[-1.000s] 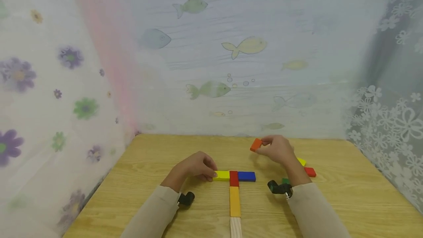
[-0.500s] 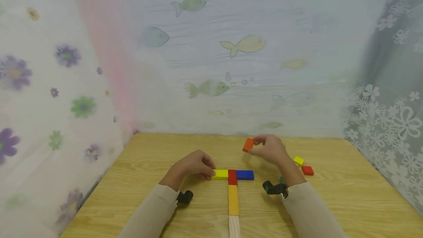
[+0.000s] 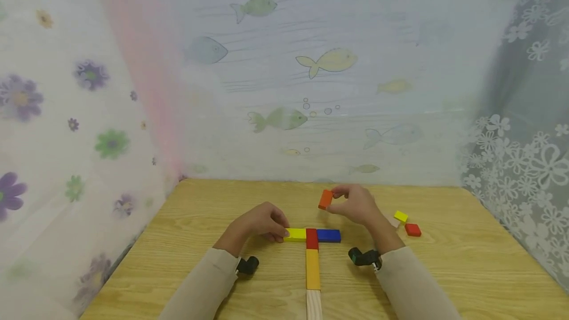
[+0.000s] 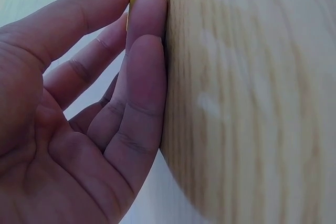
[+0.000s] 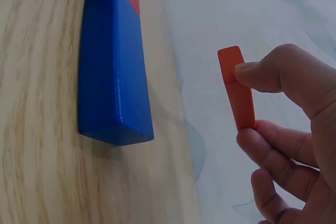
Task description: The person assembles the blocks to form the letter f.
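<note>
In the head view, flat wooden blocks lie in a T on the table: a yellow block [image 3: 297, 234], a red block [image 3: 312, 238] and a blue block [image 3: 329, 235] across the top, an orange-yellow block [image 3: 313, 269] and a plain wood block [image 3: 313, 304] down the stem. My left hand [image 3: 266, 223] pinches the outer end of the yellow block, as the left wrist view confirms. Held up behind the T, an orange block [image 3: 326, 199] is pinched between the thumb and fingers of my right hand [image 3: 355, 204], apart from the other blocks.
Right of my right wrist lie a small yellow block [image 3: 401, 217], a small red block [image 3: 413, 230] and a partly hidden plain block [image 3: 393, 222]. Black wrist cameras stick out under both sleeves. A fish-patterned curtain [image 3: 284, 88] hangs behind the table [image 3: 213, 290].
My right hand has carried the orange block leftward and slightly down, to above the T's crossbar. The small blocks behind its wrist have come into view. My left hand stays on the yellow block.
</note>
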### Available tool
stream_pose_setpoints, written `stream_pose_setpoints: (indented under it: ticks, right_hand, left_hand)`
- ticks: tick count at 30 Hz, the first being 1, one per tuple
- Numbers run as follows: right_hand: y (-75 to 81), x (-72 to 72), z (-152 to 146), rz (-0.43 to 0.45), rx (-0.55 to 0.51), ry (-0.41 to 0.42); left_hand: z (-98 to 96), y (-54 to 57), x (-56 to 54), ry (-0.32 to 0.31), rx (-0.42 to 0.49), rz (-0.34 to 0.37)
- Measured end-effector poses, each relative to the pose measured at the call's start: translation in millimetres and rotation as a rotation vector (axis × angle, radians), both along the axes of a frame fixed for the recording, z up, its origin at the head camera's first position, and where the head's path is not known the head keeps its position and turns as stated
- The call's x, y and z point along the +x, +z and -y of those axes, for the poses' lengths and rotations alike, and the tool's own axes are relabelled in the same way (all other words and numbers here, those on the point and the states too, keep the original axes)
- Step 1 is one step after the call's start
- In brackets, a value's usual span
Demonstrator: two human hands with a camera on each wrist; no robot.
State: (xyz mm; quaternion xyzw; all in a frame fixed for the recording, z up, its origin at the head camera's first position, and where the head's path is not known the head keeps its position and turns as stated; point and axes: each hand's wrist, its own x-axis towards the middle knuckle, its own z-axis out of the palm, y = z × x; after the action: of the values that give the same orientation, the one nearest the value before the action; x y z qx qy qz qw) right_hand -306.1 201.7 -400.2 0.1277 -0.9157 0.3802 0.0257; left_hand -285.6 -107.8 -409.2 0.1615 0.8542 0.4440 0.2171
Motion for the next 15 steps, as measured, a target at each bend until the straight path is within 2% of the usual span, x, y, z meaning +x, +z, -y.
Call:
stream_pose_setpoints:
  ticks: [15]
  right_hand:
    - [-7.9,2.6,11.6,0.021,0.000,0.077]
  left_hand:
    - [-0.1,-0.4,0.4,0.004,-0.002,0.001]
